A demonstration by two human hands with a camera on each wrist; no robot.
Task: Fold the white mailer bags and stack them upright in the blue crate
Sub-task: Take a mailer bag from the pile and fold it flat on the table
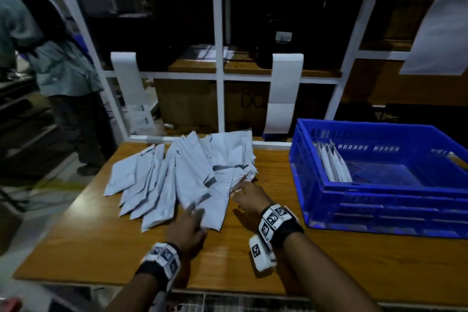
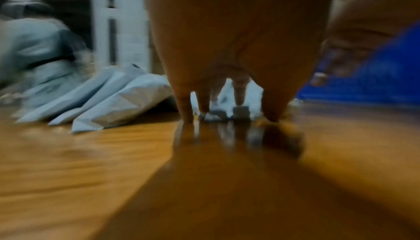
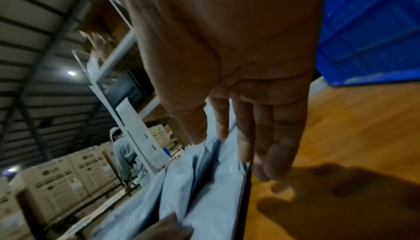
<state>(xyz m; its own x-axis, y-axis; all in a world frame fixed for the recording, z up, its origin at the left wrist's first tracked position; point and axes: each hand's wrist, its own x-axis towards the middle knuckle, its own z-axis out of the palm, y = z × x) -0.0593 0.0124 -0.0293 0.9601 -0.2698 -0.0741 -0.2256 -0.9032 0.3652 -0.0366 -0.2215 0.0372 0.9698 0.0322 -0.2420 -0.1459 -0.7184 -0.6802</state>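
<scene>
Bags (image 1: pixel 177 180): loose pile; slide one clear.
Left hand (image 1: pixel 187 228): fingers down on nearest bag.
Right hand (image 1: pixel 249 197): fingers straight, holding nothing.
Crate (image 1: pixel 379 210): folded bags upright.

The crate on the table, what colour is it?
Blue. The crate shows best in the head view, with a few folded mailer bags standing inside.

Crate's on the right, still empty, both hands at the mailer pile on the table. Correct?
Not empty. The head view shows a few folded mailers standing against the left wall of the blue crate. The rest holds: crate on the right, left hand and right hand at the mailer pile on the table.
</scene>
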